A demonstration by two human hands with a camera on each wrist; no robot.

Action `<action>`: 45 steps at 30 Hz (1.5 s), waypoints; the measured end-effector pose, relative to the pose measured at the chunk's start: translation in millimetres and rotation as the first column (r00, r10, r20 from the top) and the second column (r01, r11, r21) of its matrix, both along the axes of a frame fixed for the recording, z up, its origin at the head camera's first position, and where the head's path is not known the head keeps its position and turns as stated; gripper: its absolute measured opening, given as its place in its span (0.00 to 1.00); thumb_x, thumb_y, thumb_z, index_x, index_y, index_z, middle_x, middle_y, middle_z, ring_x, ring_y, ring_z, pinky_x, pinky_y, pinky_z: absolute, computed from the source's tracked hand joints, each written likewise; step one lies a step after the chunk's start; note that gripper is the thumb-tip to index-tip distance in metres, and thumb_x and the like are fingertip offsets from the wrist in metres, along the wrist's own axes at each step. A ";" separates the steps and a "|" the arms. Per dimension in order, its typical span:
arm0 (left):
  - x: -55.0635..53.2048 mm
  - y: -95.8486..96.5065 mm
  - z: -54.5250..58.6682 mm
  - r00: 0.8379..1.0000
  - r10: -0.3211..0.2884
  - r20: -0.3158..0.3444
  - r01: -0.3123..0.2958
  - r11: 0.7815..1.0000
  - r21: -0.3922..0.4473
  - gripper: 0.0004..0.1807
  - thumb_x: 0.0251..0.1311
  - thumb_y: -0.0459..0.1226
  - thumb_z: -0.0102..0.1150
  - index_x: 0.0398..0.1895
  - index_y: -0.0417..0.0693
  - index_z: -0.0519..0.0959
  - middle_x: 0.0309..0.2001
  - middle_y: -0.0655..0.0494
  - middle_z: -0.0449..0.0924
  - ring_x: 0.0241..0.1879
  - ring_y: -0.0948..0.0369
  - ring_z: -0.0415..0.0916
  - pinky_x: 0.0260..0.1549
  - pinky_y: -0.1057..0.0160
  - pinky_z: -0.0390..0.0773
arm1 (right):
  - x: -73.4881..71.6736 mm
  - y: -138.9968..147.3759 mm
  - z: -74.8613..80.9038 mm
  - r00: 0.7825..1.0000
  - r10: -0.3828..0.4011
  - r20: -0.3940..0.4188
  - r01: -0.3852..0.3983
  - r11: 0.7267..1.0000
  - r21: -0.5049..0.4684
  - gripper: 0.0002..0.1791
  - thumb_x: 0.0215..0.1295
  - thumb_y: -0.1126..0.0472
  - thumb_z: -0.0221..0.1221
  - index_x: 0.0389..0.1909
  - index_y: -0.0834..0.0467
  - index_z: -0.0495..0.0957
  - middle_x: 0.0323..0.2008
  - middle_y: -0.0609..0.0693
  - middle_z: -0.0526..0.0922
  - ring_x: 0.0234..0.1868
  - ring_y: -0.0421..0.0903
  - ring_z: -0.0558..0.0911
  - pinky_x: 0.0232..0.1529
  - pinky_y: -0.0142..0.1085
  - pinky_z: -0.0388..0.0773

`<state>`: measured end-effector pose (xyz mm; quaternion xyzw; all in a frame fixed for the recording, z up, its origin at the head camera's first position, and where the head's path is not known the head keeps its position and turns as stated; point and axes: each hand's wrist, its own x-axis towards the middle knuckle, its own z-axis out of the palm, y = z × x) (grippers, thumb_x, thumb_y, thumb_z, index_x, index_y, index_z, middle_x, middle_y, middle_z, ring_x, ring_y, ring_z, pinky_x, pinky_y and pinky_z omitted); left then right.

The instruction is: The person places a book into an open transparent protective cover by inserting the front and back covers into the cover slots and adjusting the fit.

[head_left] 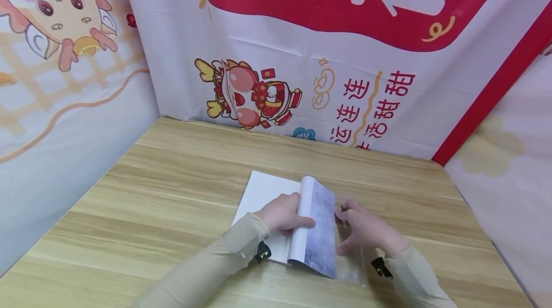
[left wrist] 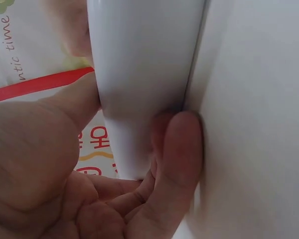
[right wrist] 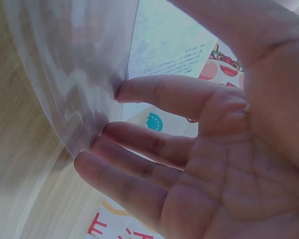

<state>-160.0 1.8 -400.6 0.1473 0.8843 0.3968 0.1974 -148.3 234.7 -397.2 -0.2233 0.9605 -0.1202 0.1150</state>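
A book with white pages (head_left: 268, 189) lies open on the wooden table. Its blue-purple printed cover (head_left: 321, 236) stands bent up, with the white inner side (left wrist: 144, 55) curving between the left thumb and fingers. My left hand (head_left: 282, 213) grips this cover, thumb on the printed face and fingers tucked against the pages. A clear plastic sheet (right wrist: 74, 64) extends from the cover's right edge. My right hand (head_left: 368, 229) is at that edge, its extended, spread fingers (right wrist: 139, 139) touching the plastic at the tips.
The wood-grain table (head_left: 142, 193) reaches back to a printed white and red cloth (head_left: 276, 25). More printed cloth hangs along the left side (head_left: 64, 97) and the right side (head_left: 509, 193).
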 end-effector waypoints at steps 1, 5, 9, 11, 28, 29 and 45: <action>-0.4 -0.2 -0.1 1.000 -0.004 0.000 0.004 1.000 0.000 0.23 0.54 0.46 0.71 0.43 0.41 0.73 0.25 0.53 0.77 0.18 0.58 0.78 0.14 0.61 0.80 | 0.0 -0.4 -0.1 1.000 -0.003 -0.001 0.003 1.000 0.002 0.53 0.28 0.49 0.82 0.59 0.70 0.75 0.54 0.62 0.73 0.45 0.50 0.74 0.50 0.48 0.76; -2.5 -1.2 -0.4 1.000 -0.024 0.004 0.024 1.000 0.001 0.23 0.55 0.47 0.71 0.42 0.41 0.73 0.24 0.54 0.78 0.18 0.58 0.78 0.15 0.61 0.81 | 1.3 -3.1 0.9 0.999 -0.033 0.006 0.033 0.999 0.004 0.54 0.27 0.51 0.82 0.60 0.69 0.74 0.55 0.63 0.73 0.49 0.53 0.75 0.52 0.50 0.76; -4.0 -2.0 -0.6 0.999 -0.032 -0.001 0.032 0.999 0.004 0.23 0.54 0.47 0.71 0.42 0.42 0.73 0.24 0.54 0.78 0.18 0.58 0.78 0.14 0.61 0.80 | 2.5 -6.2 2.4 0.998 -0.062 0.009 0.062 0.998 0.002 0.54 0.25 0.53 0.83 0.61 0.69 0.74 0.56 0.64 0.73 0.53 0.57 0.75 0.56 0.52 0.74; -4.2 -2.2 -0.5 0.999 -0.036 0.003 0.036 0.999 0.007 0.24 0.54 0.48 0.71 0.43 0.42 0.73 0.24 0.54 0.78 0.17 0.58 0.78 0.14 0.61 0.80 | 2.8 -7.1 3.0 0.997 -0.070 0.012 0.070 0.998 0.001 0.55 0.25 0.53 0.83 0.61 0.70 0.73 0.57 0.64 0.73 0.55 0.58 0.75 0.57 0.53 0.73; -3.7 -2.4 -1.0 1.000 -0.030 0.004 0.030 1.000 -0.008 0.23 0.55 0.48 0.70 0.42 0.42 0.73 0.23 0.54 0.78 0.16 0.60 0.76 0.14 0.62 0.79 | 3.4 -7.6 4.0 0.997 -0.082 0.013 0.082 0.997 -0.002 0.53 0.23 0.53 0.83 0.57 0.71 0.75 0.52 0.60 0.75 0.50 0.55 0.77 0.54 0.52 0.76; -3.8 -2.5 -1.2 1.000 -0.029 0.005 0.029 1.000 -0.008 0.23 0.55 0.48 0.70 0.42 0.42 0.73 0.23 0.54 0.78 0.16 0.60 0.76 0.14 0.62 0.79 | 3.8 -7.8 4.3 0.996 -0.088 0.011 0.088 0.996 -0.003 0.52 0.23 0.53 0.83 0.56 0.71 0.76 0.52 0.59 0.75 0.50 0.55 0.77 0.54 0.52 0.76; -1.0 -0.6 -0.9 1.000 0.000 0.008 0.000 1.000 -0.013 0.24 0.55 0.47 0.71 0.43 0.42 0.72 0.25 0.53 0.77 0.18 0.58 0.78 0.15 0.61 0.80 | -0.1 -4.6 1.4 0.998 -0.065 0.006 0.065 0.998 0.014 0.49 0.23 0.50 0.83 0.52 0.71 0.79 0.53 0.63 0.74 0.52 0.59 0.77 0.56 0.54 0.74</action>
